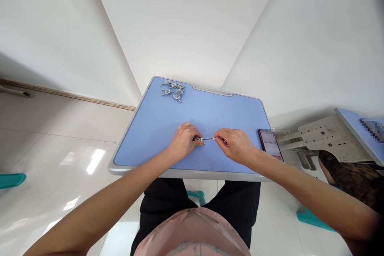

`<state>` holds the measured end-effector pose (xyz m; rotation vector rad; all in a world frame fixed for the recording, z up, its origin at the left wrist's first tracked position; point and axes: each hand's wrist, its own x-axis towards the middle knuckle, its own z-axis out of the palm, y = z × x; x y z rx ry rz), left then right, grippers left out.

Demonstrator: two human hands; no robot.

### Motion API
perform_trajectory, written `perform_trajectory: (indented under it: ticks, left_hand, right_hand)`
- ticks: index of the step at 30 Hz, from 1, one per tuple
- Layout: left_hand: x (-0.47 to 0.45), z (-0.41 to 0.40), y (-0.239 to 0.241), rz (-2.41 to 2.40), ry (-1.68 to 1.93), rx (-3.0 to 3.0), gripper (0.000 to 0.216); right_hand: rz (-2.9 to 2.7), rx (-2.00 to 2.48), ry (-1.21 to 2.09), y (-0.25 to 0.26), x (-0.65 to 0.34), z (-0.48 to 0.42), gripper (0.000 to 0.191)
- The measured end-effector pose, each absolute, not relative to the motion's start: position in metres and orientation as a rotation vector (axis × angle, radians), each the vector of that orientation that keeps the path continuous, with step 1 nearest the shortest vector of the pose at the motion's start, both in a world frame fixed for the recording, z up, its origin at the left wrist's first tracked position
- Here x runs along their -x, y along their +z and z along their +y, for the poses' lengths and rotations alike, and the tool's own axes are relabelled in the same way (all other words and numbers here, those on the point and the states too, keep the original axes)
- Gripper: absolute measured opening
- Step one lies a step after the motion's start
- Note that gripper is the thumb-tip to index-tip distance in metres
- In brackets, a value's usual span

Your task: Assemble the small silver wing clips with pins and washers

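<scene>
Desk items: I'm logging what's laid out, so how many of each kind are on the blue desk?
Pile of small metal clips at the far left corner: 1 pile, pieces too small to count
Metal piece held between left hand and right hand: 1
Phone at the right edge: 1
Total: 3

One head-worn camera, looking forward and steeply down.

It sits above the person's lap, close over the blue table (pixel 156 128), wide enough to take in both forearms, the white walls beyond and the glossy floor (pixel 60 156) at either side.
</scene>
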<state>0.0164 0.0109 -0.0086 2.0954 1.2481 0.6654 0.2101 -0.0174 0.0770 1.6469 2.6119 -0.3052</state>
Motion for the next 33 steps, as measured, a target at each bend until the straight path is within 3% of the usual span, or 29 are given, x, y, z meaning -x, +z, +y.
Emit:
perform_trajectory:
  ticks: [13,22,26,30,33]
  left_hand:
    - [-0.017,0.01,-0.007,1.251,0.674,-2.098,0.001]
    - [-0.016,0.01,-0.008,1.248,0.67,-2.12,0.003]
    - [-0.015,0.009,-0.009,1.232,0.685,-2.126,0.007]
    - [-0.015,0.009,-0.01,1.228,0.703,-2.117,0.002]
    - [-0.016,0.009,-0.011,1.223,0.711,-2.11,0.003]
  right_hand:
    - [2.52,-1.541,-0.214,0.084,-0.203,-0.013,0.022]
    - [2.462,-0.856,0.121,0.104,-0.186,-0.002,0.026]
    - [2.278,-1.043,0.046,0.108,-0.166,0.009,0.019]
    - [2.12,-1.341,-0.095,0.116,-0.155,0.015,0.024]
    - [2.1,-1.322,-0.166,0.124,-0.159,0.015,0.027]
